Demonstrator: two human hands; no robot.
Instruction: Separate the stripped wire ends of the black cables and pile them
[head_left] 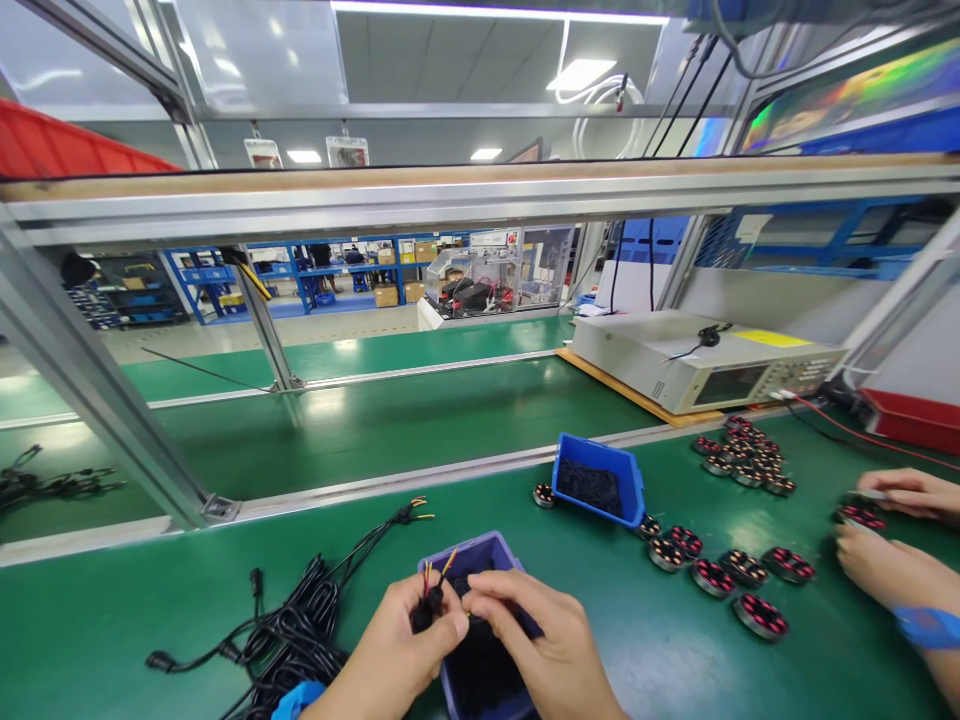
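Above a purple bin (472, 549) of small black parts, my two hands meet at the fingertips. My left hand (409, 640) is closed around black cable ends (429, 606) whose thin red and yellow wires stick up between the fingers. My right hand (536, 630) pinches at a spot just beside them, where a tiny yellowish bit shows; what its fingertips hold is mostly hidden. Left of my left hand lies a heap of black cables (300, 625) with round plugs and bare coloured wire ends.
Behind the bin stands a blue bin (634, 480) of black pieces. Several round motor stators (761, 615) with copper or red windings lie to the right. At the right edge a co-worker's hands (892, 550) hold one. A bench instrument (705, 360) and metal frame post (97, 380) stand farther off.
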